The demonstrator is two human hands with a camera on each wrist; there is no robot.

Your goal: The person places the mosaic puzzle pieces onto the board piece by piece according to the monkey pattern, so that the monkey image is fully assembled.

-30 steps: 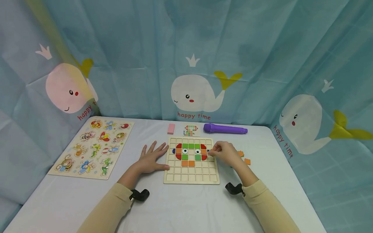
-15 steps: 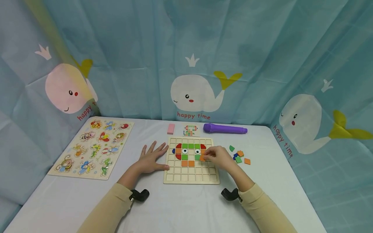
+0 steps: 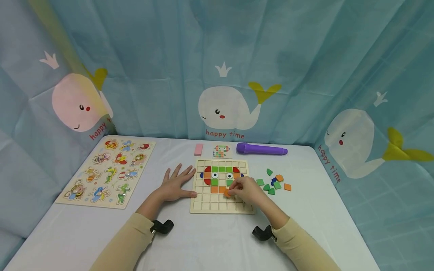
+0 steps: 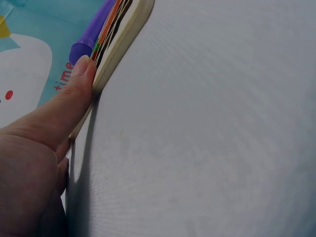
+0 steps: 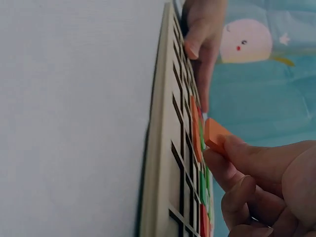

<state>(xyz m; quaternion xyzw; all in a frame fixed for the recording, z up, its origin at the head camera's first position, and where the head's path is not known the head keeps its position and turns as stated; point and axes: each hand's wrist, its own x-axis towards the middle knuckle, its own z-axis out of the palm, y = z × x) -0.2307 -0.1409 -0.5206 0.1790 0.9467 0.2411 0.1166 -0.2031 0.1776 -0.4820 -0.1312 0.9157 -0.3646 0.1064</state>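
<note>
A wooden grid board (image 3: pixel 210 208) lies on the table, with red, green, orange, blue and eye-marked tiles (image 3: pixel 222 175) set in its upper part. My right hand (image 3: pixel 249 190) pinches an orange tile (image 5: pixel 216 134) between thumb and index finger. It holds this tile just below the row of orange tiles (image 3: pixel 218 189); in the right wrist view the tile is slightly apart from the board. My left hand (image 3: pixel 174 187) rests with spread fingers on the table at the board's left side. Its thumb (image 4: pixel 79 84) touches the board's edge.
Several loose green, orange and blue tiles (image 3: pixel 277 185) lie right of the board. Behind it are a pink block (image 3: pixel 198 149), a pattern card (image 3: pixel 222 151) and a purple microphone-shaped toy (image 3: pixel 262 149). An insect puzzle board (image 3: pixel 112 173) lies at the left.
My right hand has moved from the board's right edge leftward and nearer to me, carrying the orange tile. The loose tiles at the right have come into view. My left hand stays put.
</note>
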